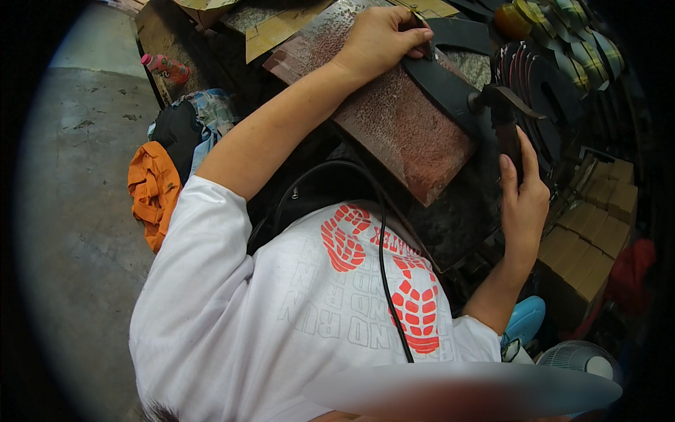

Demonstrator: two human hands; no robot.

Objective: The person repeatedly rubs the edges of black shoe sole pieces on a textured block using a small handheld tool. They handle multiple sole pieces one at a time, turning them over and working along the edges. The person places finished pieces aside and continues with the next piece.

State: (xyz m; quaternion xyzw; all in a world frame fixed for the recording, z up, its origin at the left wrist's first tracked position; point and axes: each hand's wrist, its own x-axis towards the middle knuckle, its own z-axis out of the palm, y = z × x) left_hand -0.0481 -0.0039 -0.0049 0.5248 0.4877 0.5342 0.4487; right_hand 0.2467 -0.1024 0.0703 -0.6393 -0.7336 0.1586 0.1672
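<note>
My right hand [524, 184] is wrapped round the dark handle of a hammer [504, 116]. The hammer's metal head is raised just above the right end of a curved flat black piece [444, 90]. That piece lies across a worn, pitted reddish-brown board [404, 130]. At the upper end of the board, my left hand [385, 41] is closed in a pinch over the black piece's far end. Whatever thin thing sits between its thumb and fingers is too small to make out.
Several curved black pieces [538, 84] stand stacked at right, beside patterned rolls [587, 53]. Small brown cartons [594, 218] and a fan [580, 359] sit lower right. On the left are a pink-capped bottle [167, 68] and orange cloth [153, 186]. A black cable [382, 260] crosses my shirt.
</note>
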